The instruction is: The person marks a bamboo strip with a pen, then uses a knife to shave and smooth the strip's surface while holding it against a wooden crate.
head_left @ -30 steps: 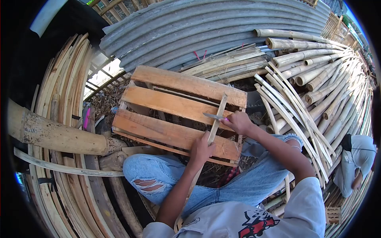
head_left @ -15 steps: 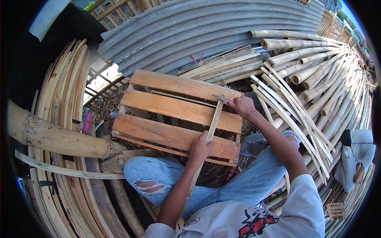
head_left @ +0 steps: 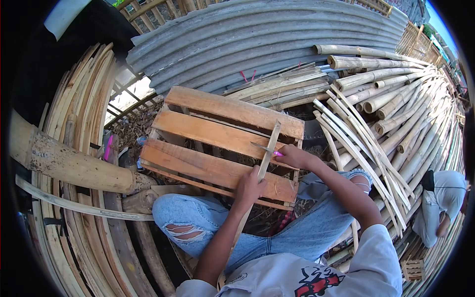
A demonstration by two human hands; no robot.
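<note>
My left hand (head_left: pixel 250 187) is closed around a long bamboo strip (head_left: pixel 269 151), which slants up over the wooden crate (head_left: pixel 213 132). The strip's lower end runs back along my forearm toward my body. In my right hand (head_left: pixel 293 157) is a knife (head_left: pixel 265 148) with a pink handle, and its blade lies across the strip a little above my left hand. The slatted crate stands in front of my bent legs, and the strip's upper end reaches over its slats.
Bamboo poles (head_left: pixel 386 106) and split strips (head_left: pixel 356 148) are stacked on the right. A thick bamboo pole (head_left: pixel 74 161) juts in from the left beside long boards (head_left: pixel 89 119). Corrugated sheeting (head_left: pixel 237 44) stands behind the crate. Another person (head_left: pixel 443 205) bends at the far right.
My right hand has brought the knife down along the bamboo strip, from near its upper end toward my left hand. My left hand keeps its hold in nearly the same place.
</note>
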